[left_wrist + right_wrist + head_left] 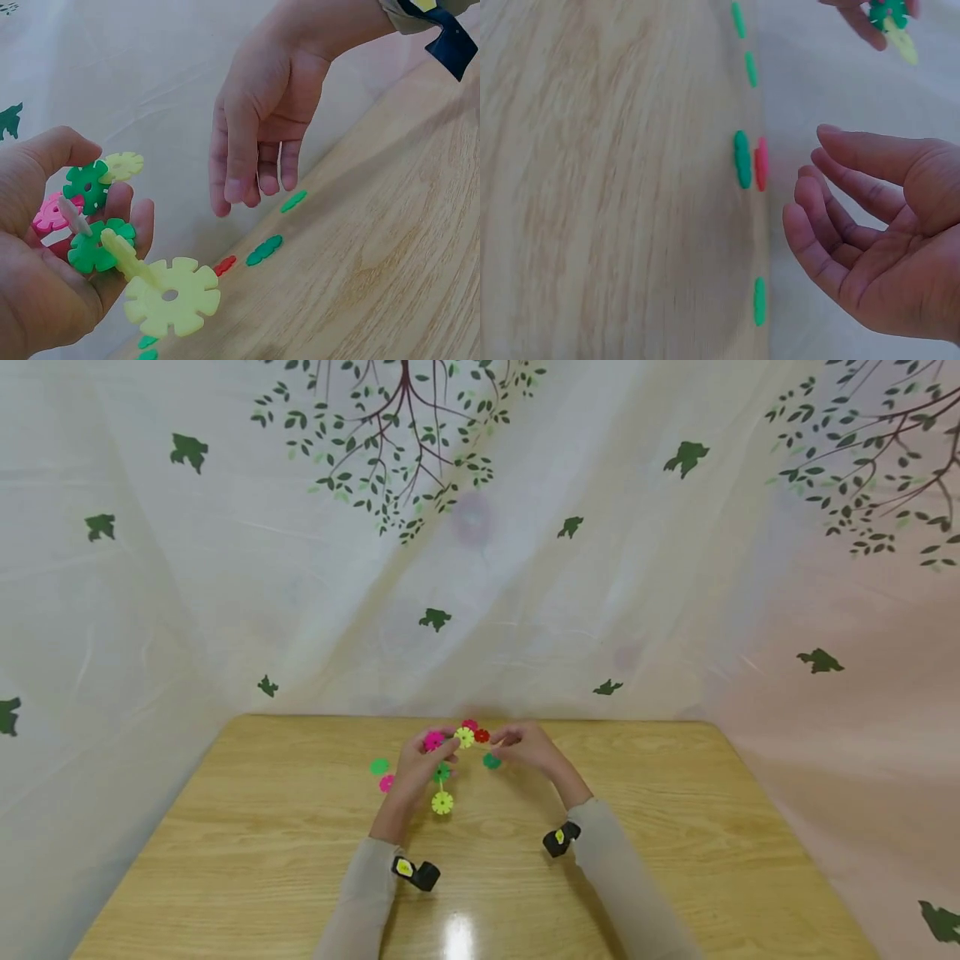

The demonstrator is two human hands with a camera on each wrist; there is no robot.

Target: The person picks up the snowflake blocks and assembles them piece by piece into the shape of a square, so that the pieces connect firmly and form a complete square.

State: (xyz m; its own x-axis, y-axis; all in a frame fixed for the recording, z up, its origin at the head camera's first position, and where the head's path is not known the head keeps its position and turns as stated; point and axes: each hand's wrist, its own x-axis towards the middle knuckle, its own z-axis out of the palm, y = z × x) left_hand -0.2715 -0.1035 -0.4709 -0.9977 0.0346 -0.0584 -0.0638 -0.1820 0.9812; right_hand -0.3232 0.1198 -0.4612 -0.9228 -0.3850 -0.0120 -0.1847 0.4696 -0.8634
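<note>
My left hand (415, 764) holds a joined cluster of notched, flower-shaped plastic discs. In the left wrist view the cluster has a large yellow disc (172, 297) at its near end, green discs (87, 185), a pink disc (51, 214) and a paler yellow disc (122, 166) at the far side. Thumb and fingers curl round the cluster, hiding part of it. My right hand (885, 240) hovers above the table's far side with fingers loosely bent and nothing between them. Closest beneath it lie a teal disc (491, 761) and a red disc (482, 736).
Loose discs lie along the back of the wooden table (495, 877), among them a pink disc (470, 725) and a green disc (759, 301). Left of the left hand lie a green disc (379, 766) and a pink disc (387, 783). A printed curtain (525, 635) hangs behind the table.
</note>
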